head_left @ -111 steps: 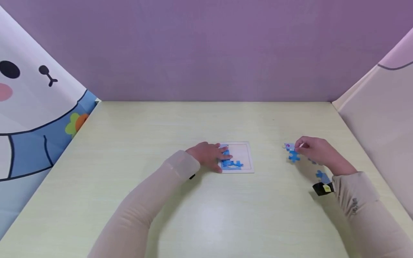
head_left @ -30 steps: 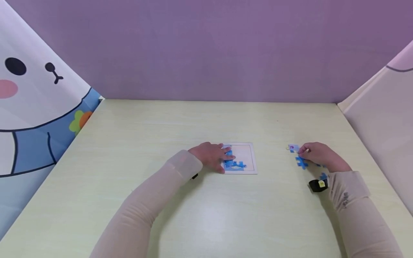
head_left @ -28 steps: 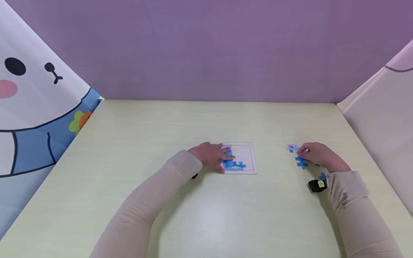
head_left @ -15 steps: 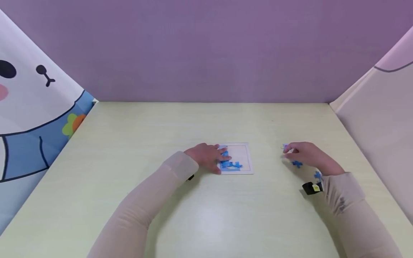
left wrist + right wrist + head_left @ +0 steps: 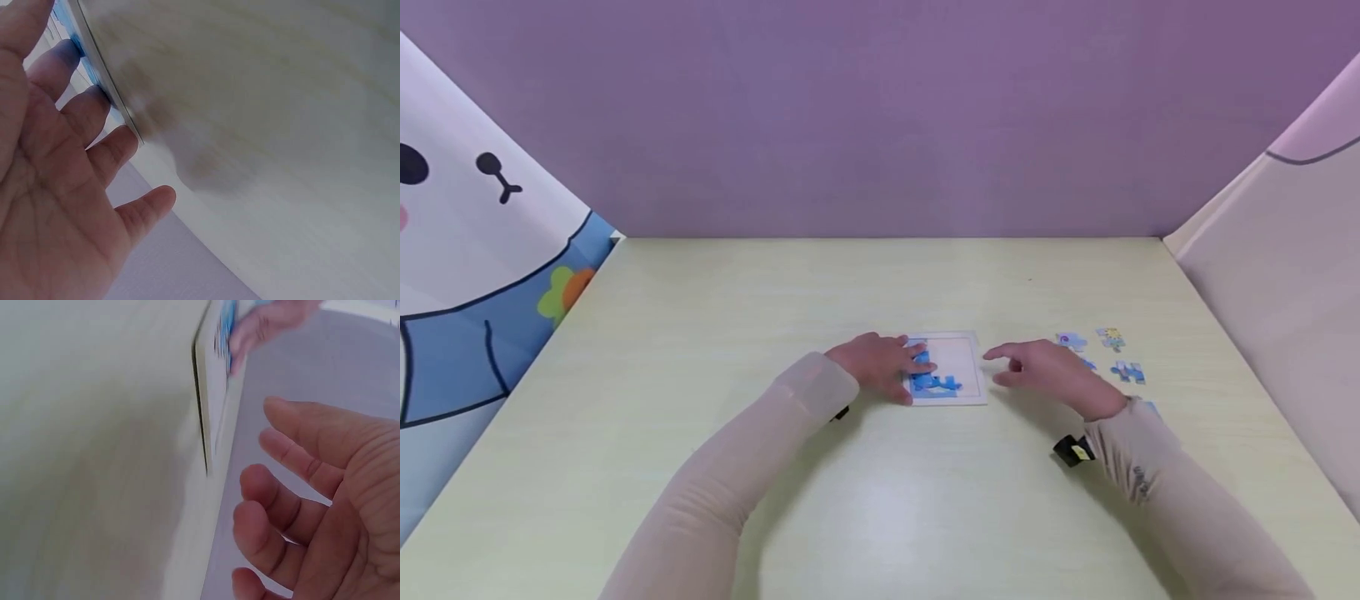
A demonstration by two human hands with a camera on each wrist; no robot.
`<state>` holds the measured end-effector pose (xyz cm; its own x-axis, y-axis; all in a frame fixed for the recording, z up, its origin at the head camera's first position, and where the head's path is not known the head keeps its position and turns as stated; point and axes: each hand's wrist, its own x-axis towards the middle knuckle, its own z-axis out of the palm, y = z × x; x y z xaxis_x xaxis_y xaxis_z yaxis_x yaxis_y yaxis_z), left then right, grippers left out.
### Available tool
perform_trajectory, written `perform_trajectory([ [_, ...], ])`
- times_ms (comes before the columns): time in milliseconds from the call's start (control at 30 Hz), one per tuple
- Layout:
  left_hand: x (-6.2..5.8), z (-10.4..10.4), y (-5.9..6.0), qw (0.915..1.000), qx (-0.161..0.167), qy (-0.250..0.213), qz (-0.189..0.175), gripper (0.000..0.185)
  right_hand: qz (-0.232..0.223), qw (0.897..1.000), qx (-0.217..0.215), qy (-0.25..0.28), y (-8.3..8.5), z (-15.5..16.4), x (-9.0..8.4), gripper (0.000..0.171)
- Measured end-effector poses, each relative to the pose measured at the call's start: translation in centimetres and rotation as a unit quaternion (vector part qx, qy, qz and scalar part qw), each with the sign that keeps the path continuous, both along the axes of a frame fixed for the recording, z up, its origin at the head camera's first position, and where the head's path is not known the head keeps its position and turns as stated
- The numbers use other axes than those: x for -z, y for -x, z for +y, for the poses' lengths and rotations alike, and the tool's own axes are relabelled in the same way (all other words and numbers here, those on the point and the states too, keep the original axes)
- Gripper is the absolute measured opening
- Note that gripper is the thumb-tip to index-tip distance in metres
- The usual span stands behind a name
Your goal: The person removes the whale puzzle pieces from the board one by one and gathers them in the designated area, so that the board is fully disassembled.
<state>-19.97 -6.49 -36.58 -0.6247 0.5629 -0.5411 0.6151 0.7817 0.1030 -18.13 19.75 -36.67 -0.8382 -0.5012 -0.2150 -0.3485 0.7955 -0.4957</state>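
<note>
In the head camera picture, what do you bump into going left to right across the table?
Left hand → puzzle tray → right hand → loose puzzle pieces.

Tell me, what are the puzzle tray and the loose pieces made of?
The puzzle tray looks like thin white card or board with a matte face: the right wrist view shows a slim, stiff edge. The loose pieces seem flat printed card, blue and matte; whether card or wood cannot be told.

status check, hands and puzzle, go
Left hand flat on puzzle tray, fingers on the placed blue pieces. Right hand open, empty, beside tray's right edge. Loose pieces lie right of it. Nothing between.
</note>
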Motion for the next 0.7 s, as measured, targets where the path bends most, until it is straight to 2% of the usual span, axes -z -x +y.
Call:
perform_trajectory([
  [167, 0.1, 0.0, 0.1, 1.0000, -0.002, 0.000, 0.001, 0.066, 0.042, 0.999, -0.026, -0.021, -0.1, -2.3, 0.0, 0.034],
  [333, 0.3, -0.1, 0.1, 1.0000, -0.010, -0.001, -0.002, 0.067, 0.092, 0.992, -0.068, -0.054, 0.0, -3.9, 0.3, 0.030],
  [467, 0.3, -0.1, 0.0, 0.9999, -0.010, -0.001, 0.000, 0.067, 0.090, 0.990, -0.086, -0.072, 0.0, -4.6, 0.5, 0.029],
  [700, 0.4, 0.2, 0.1, 1.0000, -0.002, 0.001, 0.005, 0.067, 0.063, 0.989, -0.085, -0.107, 0.2, -5.0, 0.4, 0.030],
])
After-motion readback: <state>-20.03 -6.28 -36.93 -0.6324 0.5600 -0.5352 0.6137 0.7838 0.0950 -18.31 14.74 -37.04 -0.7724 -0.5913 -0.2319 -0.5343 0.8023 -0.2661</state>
